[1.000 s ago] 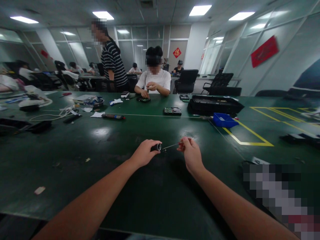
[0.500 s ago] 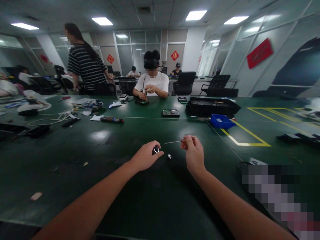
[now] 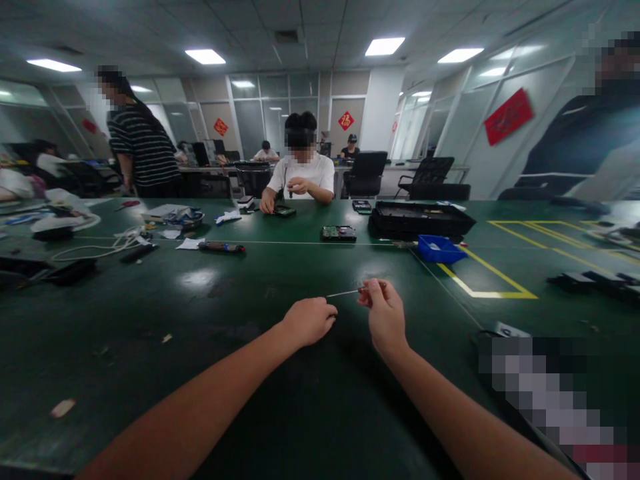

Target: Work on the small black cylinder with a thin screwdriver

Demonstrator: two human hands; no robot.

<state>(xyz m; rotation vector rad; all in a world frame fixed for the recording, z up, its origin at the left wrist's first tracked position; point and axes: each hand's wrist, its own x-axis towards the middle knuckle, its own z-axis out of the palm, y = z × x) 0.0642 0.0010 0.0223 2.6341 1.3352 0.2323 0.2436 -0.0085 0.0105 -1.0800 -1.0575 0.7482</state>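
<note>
My right hand [image 3: 387,317] is closed around the handle end of a thin screwdriver [image 3: 343,293], its bare metal shaft pointing left. The handle is mostly hidden by the fingers; a reddish bit shows. Close to the shaft's tip, my left hand [image 3: 310,323] is turned back-side up with its fingers curled low over the table. Only a dark sliver shows at its fingertips; the black round part with a silver ring seen in it earlier is otherwise hidden. The green table [image 3: 280,413] lies beneath both hands.
Ahead lie a hard drive [image 3: 339,233], a blue bin [image 3: 440,249], a long black tray [image 3: 423,219] and an electric screwdriver [image 3: 221,247]. Cables and papers are at the left. Across the table a person in white [image 3: 303,173] handles another drive. Black parts [image 3: 595,283] sit at right.
My left hand has rolled over, palm down, and moved right. The small silver piece that lay between my hands is out of sight there. The screwdriver stays in my right hand.
</note>
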